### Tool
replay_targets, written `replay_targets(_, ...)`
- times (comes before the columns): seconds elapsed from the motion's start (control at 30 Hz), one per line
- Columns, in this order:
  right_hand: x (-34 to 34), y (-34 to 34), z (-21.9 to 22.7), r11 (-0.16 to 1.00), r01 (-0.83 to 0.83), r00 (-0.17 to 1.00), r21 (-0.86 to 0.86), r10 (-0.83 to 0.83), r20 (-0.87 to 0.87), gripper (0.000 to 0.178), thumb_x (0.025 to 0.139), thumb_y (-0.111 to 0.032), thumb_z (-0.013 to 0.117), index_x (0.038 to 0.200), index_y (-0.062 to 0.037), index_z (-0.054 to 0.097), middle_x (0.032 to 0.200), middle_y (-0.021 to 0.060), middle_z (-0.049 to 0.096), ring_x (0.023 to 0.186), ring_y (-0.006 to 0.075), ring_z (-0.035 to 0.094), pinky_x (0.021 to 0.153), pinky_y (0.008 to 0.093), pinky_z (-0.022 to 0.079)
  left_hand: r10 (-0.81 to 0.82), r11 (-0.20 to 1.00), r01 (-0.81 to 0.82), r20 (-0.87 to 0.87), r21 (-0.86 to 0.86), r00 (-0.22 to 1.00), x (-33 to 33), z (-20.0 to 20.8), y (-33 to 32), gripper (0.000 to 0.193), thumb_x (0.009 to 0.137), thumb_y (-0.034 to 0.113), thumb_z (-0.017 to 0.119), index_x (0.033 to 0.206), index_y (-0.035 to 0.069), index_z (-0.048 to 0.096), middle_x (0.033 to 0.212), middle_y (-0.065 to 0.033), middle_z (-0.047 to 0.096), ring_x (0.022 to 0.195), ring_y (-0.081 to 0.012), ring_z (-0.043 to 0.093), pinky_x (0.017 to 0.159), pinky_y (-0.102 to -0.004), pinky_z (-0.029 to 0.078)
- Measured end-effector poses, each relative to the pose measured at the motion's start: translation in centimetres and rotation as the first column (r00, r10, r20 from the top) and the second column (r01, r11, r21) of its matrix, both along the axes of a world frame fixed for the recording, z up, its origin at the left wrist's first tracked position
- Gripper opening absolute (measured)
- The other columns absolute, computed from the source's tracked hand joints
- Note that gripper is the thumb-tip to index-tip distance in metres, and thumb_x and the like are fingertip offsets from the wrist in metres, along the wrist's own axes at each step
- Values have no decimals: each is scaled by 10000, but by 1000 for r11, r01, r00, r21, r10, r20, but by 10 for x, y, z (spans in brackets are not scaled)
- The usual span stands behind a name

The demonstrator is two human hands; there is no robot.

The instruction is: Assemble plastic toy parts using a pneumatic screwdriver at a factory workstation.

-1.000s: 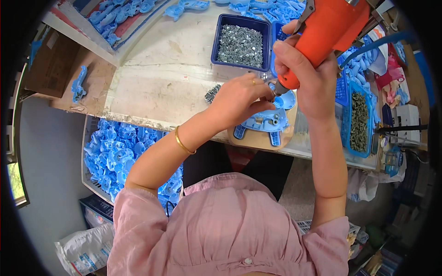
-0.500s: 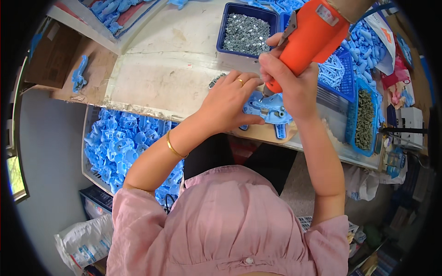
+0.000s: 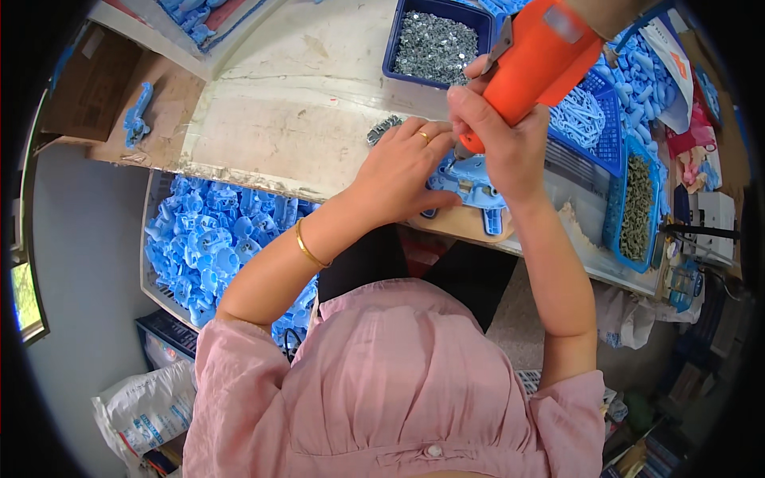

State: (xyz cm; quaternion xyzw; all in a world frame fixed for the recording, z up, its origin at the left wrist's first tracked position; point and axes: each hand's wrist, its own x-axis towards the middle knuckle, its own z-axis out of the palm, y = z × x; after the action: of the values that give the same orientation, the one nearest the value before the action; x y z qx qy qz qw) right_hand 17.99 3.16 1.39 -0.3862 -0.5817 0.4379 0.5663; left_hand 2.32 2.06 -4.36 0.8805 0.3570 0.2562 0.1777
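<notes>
In my right hand (image 3: 514,139) is an orange electric screwdriver (image 3: 535,68), its fingers wrapped round the body. The tool slants down to the left, its nose over a light-blue plastic part (image 3: 480,191) at the table's front edge. Whether the bit touches a screw is too small to tell. Spread over the left side of that part, my left hand (image 3: 405,169) holds it with the thumb along its near edge; the fingertips are partly hidden. A small heap of metal screws (image 3: 383,129) lies just beyond the left hand's knuckles.
A dark-blue bin of small metal pieces (image 3: 434,46) stands behind the hands. To the right are a blue basket of light-blue pieces (image 3: 579,119) and a blue tray of screws (image 3: 635,209). A crate of blue parts (image 3: 211,239) sits below the table's left edge.
Both hands keep their holds. The screwdriver's nose and the blue part sit slightly differently under the left hand, and the whole view has shifted a little.
</notes>
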Motion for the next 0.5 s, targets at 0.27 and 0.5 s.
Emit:
replay_targets(0.27, 1, 0, -3, 999, -5, 1000, -38, 5, -4, 251, 881, -83, 685, 1090, 3, 577, 755, 44, 618, 638, 88, 582, 581, 227, 473, -6, 1000, 6, 2, -19, 1000, 0, -1, 1, 766, 630, 349, 842, 1257, 19, 552, 1277, -98, 570, 1170, -291, 512, 994, -392, 433)
replay_targets(0.5, -1, 0, -1, 998, 44, 998, 42, -46, 36, 245, 878, -81, 687, 1080, 3, 577, 760, 41, 616, 631, 88, 580, 570, 232, 472, -2, 999, 2, -1, -43, 1000, 0, 1, 0, 767, 630, 339, 845, 1260, 18, 550, 1275, -102, 572, 1174, -294, 513, 997, -394, 431)
